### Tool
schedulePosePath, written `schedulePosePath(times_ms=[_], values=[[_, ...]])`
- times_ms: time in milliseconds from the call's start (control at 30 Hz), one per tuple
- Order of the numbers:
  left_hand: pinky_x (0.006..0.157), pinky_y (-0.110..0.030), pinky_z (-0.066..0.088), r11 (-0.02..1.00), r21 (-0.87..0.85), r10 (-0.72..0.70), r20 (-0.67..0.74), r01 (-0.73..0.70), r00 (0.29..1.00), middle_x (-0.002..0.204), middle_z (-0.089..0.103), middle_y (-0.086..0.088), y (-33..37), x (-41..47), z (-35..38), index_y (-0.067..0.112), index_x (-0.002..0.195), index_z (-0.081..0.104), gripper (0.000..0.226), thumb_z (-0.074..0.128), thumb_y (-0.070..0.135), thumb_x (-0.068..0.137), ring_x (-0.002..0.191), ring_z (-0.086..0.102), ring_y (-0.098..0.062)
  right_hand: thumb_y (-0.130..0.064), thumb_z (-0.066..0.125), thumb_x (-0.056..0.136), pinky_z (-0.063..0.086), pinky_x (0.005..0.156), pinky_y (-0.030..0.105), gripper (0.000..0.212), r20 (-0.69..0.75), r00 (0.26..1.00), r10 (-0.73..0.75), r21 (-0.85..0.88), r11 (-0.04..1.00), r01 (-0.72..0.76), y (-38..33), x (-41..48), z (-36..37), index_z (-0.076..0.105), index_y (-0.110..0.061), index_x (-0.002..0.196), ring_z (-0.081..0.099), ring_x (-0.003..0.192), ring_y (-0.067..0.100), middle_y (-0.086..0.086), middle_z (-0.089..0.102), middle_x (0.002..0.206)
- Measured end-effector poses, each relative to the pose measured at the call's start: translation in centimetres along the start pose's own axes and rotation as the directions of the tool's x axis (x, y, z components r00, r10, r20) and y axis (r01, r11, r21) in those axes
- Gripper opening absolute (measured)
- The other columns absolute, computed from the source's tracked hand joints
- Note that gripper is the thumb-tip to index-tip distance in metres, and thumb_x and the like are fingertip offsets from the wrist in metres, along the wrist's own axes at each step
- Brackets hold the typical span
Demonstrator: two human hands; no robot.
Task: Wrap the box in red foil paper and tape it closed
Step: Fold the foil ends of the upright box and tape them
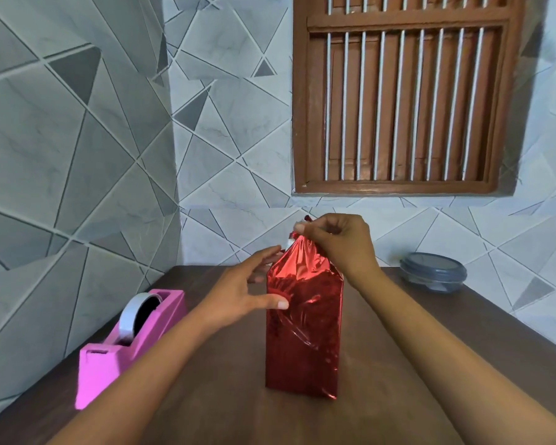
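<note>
No writing, brand or number can be read anywhere. The pink tape dispenser (103, 370), red foil wrap (302, 342) and grey lidded tub (432, 273) show plain surfaces.

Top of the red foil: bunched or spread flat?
Bunched. The shiny red foil paper narrows to a peak, pinched by the right hand.

Right grip (337, 242) raised, pinching red foil (302, 335), left grip (247, 290) lower, fingers straight

- Container (433, 273): round, clear body with a grey-blue lid fitted; stands at the far right of the table, near the wall.
- Table (225, 396): dark brown top.
- Wall (77, 155): grey tiles, angular line pattern.
- Window (402, 101): brown wooden frame, vertical white bars.
</note>
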State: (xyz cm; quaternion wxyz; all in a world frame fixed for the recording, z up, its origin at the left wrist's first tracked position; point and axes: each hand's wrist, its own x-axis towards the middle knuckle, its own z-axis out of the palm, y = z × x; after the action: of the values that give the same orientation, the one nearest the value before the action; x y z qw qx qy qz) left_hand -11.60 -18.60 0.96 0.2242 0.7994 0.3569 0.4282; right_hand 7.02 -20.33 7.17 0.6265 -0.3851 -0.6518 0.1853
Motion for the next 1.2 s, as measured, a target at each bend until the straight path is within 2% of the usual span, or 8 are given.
schedulePosePath(times_ms=[133,233,400,533,667,767,933,1200], values=[[0.099,-0.017,0.041,0.998,0.066,-0.011,-0.007,0.011,1.000,0.123,0.059,0.022,0.0,-0.3,-0.4,0.037,0.131,0.047,0.086,0.082,0.046,0.054,0.113,0.054,0.007,-0.041,0.052,0.092,0.050,0.056,0.019,0.038,-0.156,0.978,0.136,0.279,0.956,-0.088,-0.9,0.5,-1.4,0.069,-0.011,0.075,0.063,0.057,0.011,0.006,0.071,0.073],[0.099,-0.022,0.042,0.997,0.068,-0.020,-0.028,0.022,0.999,0.122,0.060,0.023,-0.3,-0.6,-0.8,0.037,0.131,0.048,0.086,0.079,0.052,0.052,0.112,0.055,0.006,-0.038,0.061,0.082,0.050,0.069,0.019,0.024,0.004,1.000,-0.002,0.104,0.995,0.002,-0.8,-1.0,-3.1,0.070,-0.017,0.081,0.064,0.070,0.005,-0.002,0.072,0.080],[0.093,-0.014,0.042,0.997,0.079,-0.025,-0.023,0.027,0.999,0.119,0.057,0.028,0.2,-0.5,-0.1,0.047,0.126,0.045,0.079,0.086,0.040,0.059,0.108,0.055,0.011,-0.025,0.080,0.069,0.043,0.060,0.010,0.014,0.270,0.963,0.017,-0.134,0.991,0.020,0.6,-3.0,-3.0,0.071,-0.020,0.079,0.060,0.060,-0.002,-0.012,0.069,0.067],[0.087,-0.005,0.040,0.992,0.127,-0.007,-0.024,0.010,1.000,0.121,0.056,0.024,0.8,-0.2,-0.1,0.041,0.131,0.046,0.088,0.085,0.052,0.053,0.106,0.053,0.014,-0.016,0.079,0.073,0.040,0.055,0.019,0.019,0.148,0.984,0.096,-0.099,0.992,-0.082,0.7,-1.5,-1.9,0.066,-0.016,0.060,0.051,0.051,0.007,-0.002,0.060,0.055],[0.082,0.005,0.034,0.985,0.174,0.001,-0.003,-0.001,1.000,0.123,0.053,0.023,1.2,-0.3,-0.3,0.033,0.135,0.046,0.083,0.085,0.036,0.061,0.102,0.047,0.024,-0.022,0.063,0.089,0.045,0.050,0.018,0.024,-0.171,0.935,0.309,0.316,0.916,-0.245,1.4,-0.8,-2.1,0.067,-0.011,0.068,0.056,0.045,0.005,-0.002,0.065,0.056],[0.087,0.002,0.033,0.984,0.176,-0.026,0.017,0.023,1.000,0.125,0.052,0.023,1.7,-0.2,-0.5,0.033,0.135,0.046,0.078,0.081,0.039,0.065,0.109,0.048,0.014,-0.025,0.058,0.092,0.048,0.057,0.011,0.023,-0.192,0.965,0.176,0.218,0.967,-0.133,1.7,-2.1,-3.2,0.068,-0.013,0.075,0.062,0.055,-0.001,-0.002,0.068,0.066],[0.095,-0.022,0.043,0.996,-0.043,-0.085,-0.048,0.083,0.995,0.112,0.066,0.014,2.9,0.6,-1.0,0.031,0.115,0.064,0.049,0.074,0.047,0.070,0.105,0.056,0.009,-0.043,0.070,0.068,0.048,0.072,0.012,0.023,0.119,0.992,0.042,-0.012,0.999,-0.041,2.5,-4.3,-3.9,0.073,-0.021,0.076,0.065,0.074,0.000,-0.007,0.073,0.077],[0.095,-0.027,0.043,0.977,-0.150,-0.164,-0.058,0.154,0.985,0.101,0.070,0.004,3.0,1.1,-0.1,0.017,0.094,0.074,0.039,0.079,0.042,0.064,0.101,0.063,-0.008,-0.023,0.080,0.070,0.045,0.064,0.019,0.016,0.130,0.991,-0.042,-0.088,0.995,0.054,3.7,-3.5,-3.8,0.071,-0.010,0.066,0.060,0.065,0.006,0.001,0.068,0.069]])
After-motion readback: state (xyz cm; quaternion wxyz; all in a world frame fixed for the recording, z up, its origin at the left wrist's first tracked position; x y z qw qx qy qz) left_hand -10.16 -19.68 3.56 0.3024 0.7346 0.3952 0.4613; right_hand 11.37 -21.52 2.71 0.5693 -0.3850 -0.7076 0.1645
